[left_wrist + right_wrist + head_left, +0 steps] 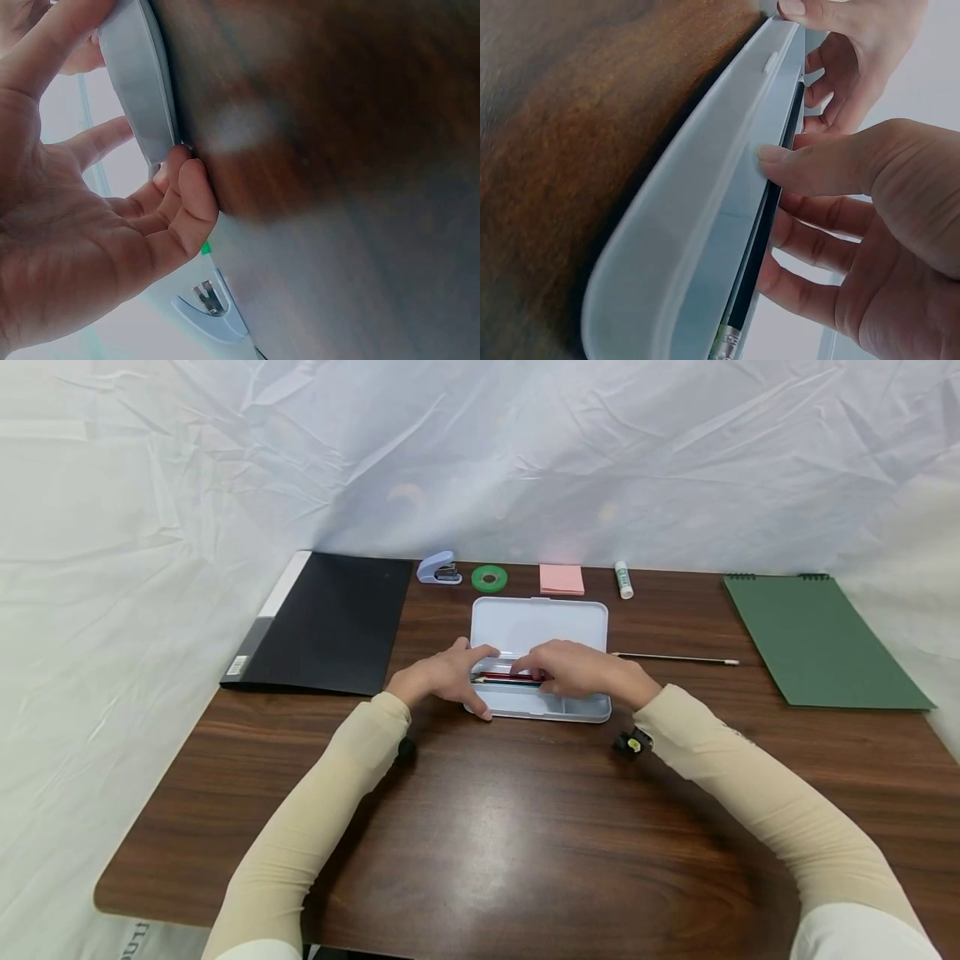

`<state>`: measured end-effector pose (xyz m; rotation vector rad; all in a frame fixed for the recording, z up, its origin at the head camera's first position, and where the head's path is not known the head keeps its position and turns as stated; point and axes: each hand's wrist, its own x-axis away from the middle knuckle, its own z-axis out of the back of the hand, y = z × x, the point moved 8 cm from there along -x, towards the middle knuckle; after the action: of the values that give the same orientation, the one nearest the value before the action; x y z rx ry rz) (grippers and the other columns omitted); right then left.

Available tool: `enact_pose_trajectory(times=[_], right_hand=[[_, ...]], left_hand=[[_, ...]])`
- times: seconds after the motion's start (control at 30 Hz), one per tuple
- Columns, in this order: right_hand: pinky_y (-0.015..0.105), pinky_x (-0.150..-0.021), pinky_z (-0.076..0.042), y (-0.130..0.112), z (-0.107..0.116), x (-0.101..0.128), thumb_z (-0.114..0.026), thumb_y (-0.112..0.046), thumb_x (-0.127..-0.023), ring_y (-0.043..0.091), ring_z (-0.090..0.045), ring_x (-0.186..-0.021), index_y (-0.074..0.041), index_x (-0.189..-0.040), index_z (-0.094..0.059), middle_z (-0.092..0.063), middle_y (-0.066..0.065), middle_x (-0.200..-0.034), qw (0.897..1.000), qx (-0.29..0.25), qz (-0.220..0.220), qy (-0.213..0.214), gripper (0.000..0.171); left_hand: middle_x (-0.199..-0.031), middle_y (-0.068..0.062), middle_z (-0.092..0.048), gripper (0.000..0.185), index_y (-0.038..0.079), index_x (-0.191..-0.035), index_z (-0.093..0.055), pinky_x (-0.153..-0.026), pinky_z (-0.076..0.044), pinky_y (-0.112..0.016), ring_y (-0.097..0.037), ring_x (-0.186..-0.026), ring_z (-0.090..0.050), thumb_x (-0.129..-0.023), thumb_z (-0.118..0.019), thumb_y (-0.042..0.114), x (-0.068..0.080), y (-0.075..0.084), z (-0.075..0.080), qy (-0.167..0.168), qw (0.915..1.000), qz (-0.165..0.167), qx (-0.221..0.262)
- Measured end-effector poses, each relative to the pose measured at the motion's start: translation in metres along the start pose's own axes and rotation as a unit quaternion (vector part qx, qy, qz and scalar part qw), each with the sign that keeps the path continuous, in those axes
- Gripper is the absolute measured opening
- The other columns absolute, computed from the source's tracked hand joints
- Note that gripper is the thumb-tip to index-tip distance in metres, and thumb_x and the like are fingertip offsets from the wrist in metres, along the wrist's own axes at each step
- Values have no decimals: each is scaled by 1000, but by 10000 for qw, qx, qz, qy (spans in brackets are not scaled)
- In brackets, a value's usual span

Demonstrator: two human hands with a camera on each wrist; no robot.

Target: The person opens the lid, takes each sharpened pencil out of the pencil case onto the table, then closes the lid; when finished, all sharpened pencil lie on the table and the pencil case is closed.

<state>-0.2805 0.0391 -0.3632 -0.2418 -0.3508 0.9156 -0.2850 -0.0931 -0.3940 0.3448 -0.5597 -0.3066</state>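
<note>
Crinkled white sheeting hung behind a dark, glossy wood-grain table (480, 827). At its middle lay an open pencil case (537, 635) of smooth pale plastic with rounded corners, lid tipped back toward the far side. The left hand (442, 675) gripped the case's left end, thumb on the near wall and fingers curled over the far rim. The right hand (577, 668) reached into the tray, its fingers pinching slim pencils (504, 677) lying lengthwise inside. A lone pencil (675, 657) rested just right of the case. Along the far edge sat a matte black folder (330, 618), a small stapler (439, 568), a green tape ring (489, 578), pink sticky notes (561, 579), a glue stick (624, 579) and a green spiral notebook (817, 639).
</note>
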Motion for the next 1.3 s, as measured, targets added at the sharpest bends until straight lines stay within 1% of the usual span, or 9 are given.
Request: enact_pose_trajectory(times=[0.1, 0.33, 0.53, 0.9, 1.3], right_hand=[[37, -79, -48, -1, -1, 0, -66, 6, -88, 19, -56, -82, -9, -132, -65, -67, 6, -95, 9999, -54, 67, -84, 46], [35, -80, -46, 1, 1, -3, -67, 7, -88, 19, -55, -83, -9, -131, -65, -65, 6, -92, 9992, -216, 175, -280, 46], [33, -78, -45, 5, 2, -4, -69, 5, -88, 18, -55, -82, -10, -130, -66, -63, 3, -88, 9984, -440, 242, -263, 44], [34, -77, -45, 1, 4, -3, -70, 1, -89, 17, -54, -79, -10, -128, -68, -64, 4, -86, 9995, -151, 275, -79, 41], [33, -74, -43, -3, 2, -4, -65, 8, -86, 17, -51, -74, -8, -126, -68, -59, 2, -79, 9996, -41, 273, 33, 44]], left_hand=[[-133, -12, -35, 101, 32, -156, -28, -97, -45, -48, -31, -114, -49, -75, -87, 44, 0, 0, 0, -8, 10000, 15, -9], [-132, -12, -34, 101, 32, -156, -28, -98, -45, -48, -31, -114, -49, -75, -86, 44, -1, 1, 1, -31, 10000, -6, 32], [-133, -12, -34, 101, 32, -156, -28, -98, -46, -48, -31, -114, -49, -75, -86, 44, 0, 1, 1, -24, 10000, 5, 7], [-133, -12, -34, 101, 32, -156, -28, -98, -45, -47, -30, -114, -49, -75, -86, 43, 0, 1, 1, -37, 10000, 12, 41], [-132, -11, -34, 102, 32, -156, -28, -96, -45, -46, -31, -114, -48, -75, -87, 44, 0, 0, 0, -55, 10000, 59, 51]])
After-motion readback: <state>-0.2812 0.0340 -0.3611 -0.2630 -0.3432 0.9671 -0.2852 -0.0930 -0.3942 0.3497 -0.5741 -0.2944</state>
